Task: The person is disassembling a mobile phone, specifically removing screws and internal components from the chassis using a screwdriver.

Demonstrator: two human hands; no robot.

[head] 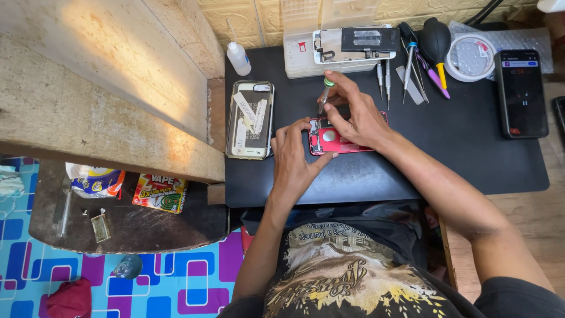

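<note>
Right hand (359,115) pinches a green-capped screwdriver (324,94) over the red phone body (331,140) at mat centre, left hand (292,156) fingers pressed flat steadying its 9 o'clock edge; tip probably seated, a slip could gouge internals.

hands (326,138), screwdriver (324,94), likely opened red phone (329,140)

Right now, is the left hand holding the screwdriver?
No: the right hand holds the screwdriver upright over the red phone; the left hand steadies the phone.
</note>
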